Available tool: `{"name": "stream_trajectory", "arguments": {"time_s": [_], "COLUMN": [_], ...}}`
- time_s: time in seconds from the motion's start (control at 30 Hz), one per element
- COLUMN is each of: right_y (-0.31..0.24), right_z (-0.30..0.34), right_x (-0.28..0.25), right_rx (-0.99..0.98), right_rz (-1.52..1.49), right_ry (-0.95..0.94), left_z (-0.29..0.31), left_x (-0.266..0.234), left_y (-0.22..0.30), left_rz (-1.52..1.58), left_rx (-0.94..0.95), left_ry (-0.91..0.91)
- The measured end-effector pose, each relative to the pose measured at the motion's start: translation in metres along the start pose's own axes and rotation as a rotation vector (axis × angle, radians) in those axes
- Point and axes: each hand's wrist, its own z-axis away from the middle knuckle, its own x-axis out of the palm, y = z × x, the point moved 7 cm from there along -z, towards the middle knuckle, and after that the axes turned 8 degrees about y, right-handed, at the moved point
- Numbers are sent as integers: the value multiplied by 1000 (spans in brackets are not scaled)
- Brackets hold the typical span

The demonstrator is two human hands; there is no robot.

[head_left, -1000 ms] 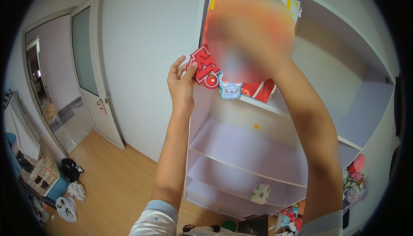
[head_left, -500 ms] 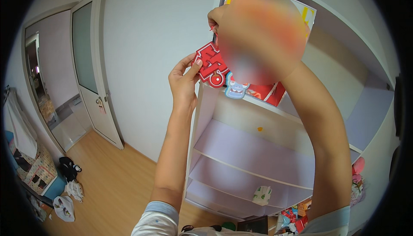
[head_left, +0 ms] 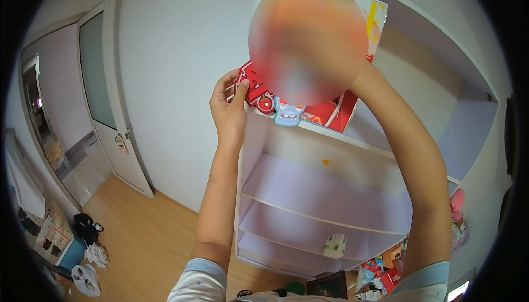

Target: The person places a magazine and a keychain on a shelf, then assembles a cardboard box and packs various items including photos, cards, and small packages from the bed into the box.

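My left hand (head_left: 228, 106) pinches a flat red cut-out sign (head_left: 256, 90) with raised white-edged lettering, thumb in front and fingers behind. Beside it is a pale-blue toothy monster-face cut-out (head_left: 287, 114), overlapping the lower edge of a large printed poster or board (head_left: 340, 116) in red, white and yellow. That board stands upright in the top compartment of a shelf unit. Reaching across the board's front, my right hand (head_left: 322, 37) lies inside a blurred round patch. Its fingers, and anything in them, cannot be made out.
The tall white-and-lilac shelf unit (head_left: 319, 189) has several levels; a small green-patterned white packet (head_left: 334, 246) sits on a low one. Colourful items (head_left: 380, 274) lie at the lower right. A half-open door (head_left: 113, 98) stands at left, with bags and a bin (head_left: 71, 255) below it.
The view has shifted slightly, moving the shelf left in the picture. My right hand, earlier seen at the board's left edge by a small red piece, is now within the blur. My left hand keeps its pinch.
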Motion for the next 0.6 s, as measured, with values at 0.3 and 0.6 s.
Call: {"name": "stream_trajectory", "arguments": {"time_s": [0.3,0.6], "right_y": [-44,69], "right_z": [119,263], "right_x": [-132,-195], "right_rx": [386,926], "right_rz": [160,483], "right_ry": [245,192], "left_z": [93,97], "left_x": [-5,29], "left_y": [53,-4], "left_rz": [-499,-90], "left_rx": [907,153], "left_ry": [157,-65]}}
